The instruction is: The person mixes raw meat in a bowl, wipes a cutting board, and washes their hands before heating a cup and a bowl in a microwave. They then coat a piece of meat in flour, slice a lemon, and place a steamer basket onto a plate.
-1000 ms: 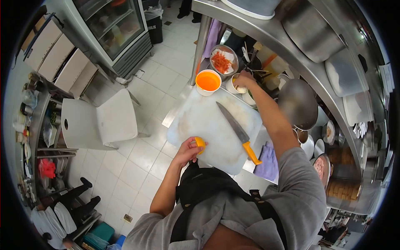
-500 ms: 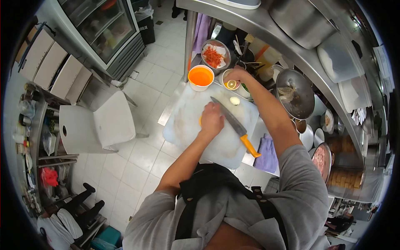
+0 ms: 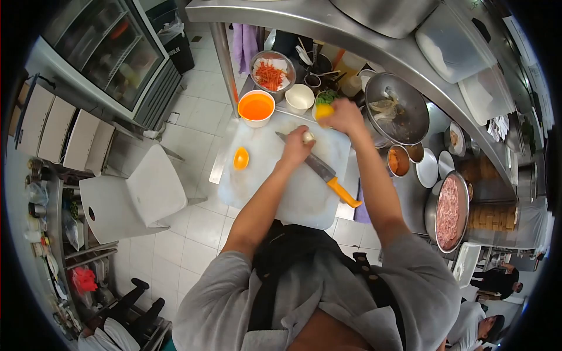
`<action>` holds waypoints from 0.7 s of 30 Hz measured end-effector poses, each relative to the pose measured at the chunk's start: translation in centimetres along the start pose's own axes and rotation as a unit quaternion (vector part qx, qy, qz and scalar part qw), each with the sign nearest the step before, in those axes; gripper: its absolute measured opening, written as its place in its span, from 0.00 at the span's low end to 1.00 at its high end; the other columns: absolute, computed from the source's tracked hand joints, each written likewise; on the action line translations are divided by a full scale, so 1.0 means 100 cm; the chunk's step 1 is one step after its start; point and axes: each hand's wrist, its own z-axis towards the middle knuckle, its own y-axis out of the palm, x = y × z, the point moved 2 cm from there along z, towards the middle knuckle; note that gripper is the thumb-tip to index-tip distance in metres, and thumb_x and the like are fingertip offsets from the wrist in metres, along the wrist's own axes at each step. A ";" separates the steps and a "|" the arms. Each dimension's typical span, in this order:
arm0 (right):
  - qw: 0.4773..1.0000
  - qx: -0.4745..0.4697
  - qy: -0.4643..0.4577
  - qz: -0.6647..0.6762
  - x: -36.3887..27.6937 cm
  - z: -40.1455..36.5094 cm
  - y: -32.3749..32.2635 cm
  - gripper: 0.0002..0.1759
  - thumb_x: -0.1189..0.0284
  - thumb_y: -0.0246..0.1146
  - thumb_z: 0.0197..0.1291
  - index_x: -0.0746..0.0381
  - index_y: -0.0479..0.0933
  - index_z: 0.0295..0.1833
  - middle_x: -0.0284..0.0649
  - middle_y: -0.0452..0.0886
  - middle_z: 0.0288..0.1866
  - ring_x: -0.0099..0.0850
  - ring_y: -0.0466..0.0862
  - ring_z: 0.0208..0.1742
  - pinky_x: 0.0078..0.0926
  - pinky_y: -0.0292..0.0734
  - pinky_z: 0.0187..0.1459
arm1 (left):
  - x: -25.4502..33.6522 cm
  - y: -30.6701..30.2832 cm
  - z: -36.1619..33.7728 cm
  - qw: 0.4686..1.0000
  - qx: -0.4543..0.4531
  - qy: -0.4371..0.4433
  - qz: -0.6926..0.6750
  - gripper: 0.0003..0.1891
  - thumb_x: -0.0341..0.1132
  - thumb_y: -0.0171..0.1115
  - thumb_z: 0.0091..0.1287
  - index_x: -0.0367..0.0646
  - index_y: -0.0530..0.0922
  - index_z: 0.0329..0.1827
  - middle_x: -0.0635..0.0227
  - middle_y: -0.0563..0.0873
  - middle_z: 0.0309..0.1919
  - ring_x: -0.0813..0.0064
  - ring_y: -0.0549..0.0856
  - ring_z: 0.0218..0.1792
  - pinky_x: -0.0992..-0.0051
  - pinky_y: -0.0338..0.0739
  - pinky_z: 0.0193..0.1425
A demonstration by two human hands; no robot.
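My left hand [image 3: 297,146] is closed on a small pale piece of food [image 3: 308,137], above the upper part of the white cutting board [image 3: 263,181]. Under and beside that hand lies a knife [image 3: 319,168] with an orange handle. My right hand [image 3: 344,117] grips a yellow lemon piece [image 3: 323,112] over the container of green herbs [image 3: 325,97]. A yellow-orange cut piece [image 3: 240,158] rests on the board's left side. Behind the board stand a tub of orange liquid [image 3: 256,107], a white bowl [image 3: 300,98] and a metal bowl of orange shreds [image 3: 272,73].
A wok [image 3: 404,117] stands to the right, near a bowl of raw meat [image 3: 449,213]. A metal shelf [image 3: 281,16] runs overhead. On the left are a white chair [image 3: 158,181] and a glass-door fridge [image 3: 105,52]. Other people are at the lower left and lower right.
My right hand has moved away from the white bowl with the lemon piece. My left hand has left the yellow-orange piece and taken hold of the pale piece. The camera view has shifted.
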 end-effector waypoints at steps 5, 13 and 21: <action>0.995 0.075 0.010 0.060 0.052 -0.060 0.091 0.33 0.53 0.70 0.36 0.62 0.79 0.48 0.49 0.82 0.42 0.47 0.82 0.45 0.38 0.76 0.49 | 0.037 -0.078 -0.045 0.841 0.074 -0.220 -0.489 0.15 0.33 0.64 0.61 0.41 0.75 0.50 0.71 0.81 0.39 0.83 0.78 0.38 0.82 0.71 0.38; 0.977 0.128 0.140 0.093 0.099 0.030 0.135 0.21 0.60 0.66 0.49 0.58 0.79 0.48 0.48 0.83 0.40 0.43 0.83 0.44 0.37 0.78 0.46 | 0.017 -0.143 -0.150 0.835 0.071 -0.271 -0.473 0.16 0.31 0.61 0.63 0.42 0.73 0.53 0.70 0.82 0.40 0.82 0.78 0.41 0.81 0.71 0.37; 0.921 0.266 0.192 0.207 0.102 0.040 0.146 0.08 0.68 0.63 0.48 0.57 0.84 0.33 0.44 0.84 0.33 0.42 0.84 0.37 0.36 0.78 0.42 | 0.031 -0.115 -0.144 0.800 0.041 -0.273 -0.533 0.15 0.29 0.60 0.63 0.39 0.73 0.53 0.67 0.83 0.40 0.82 0.79 0.39 0.80 0.72 0.38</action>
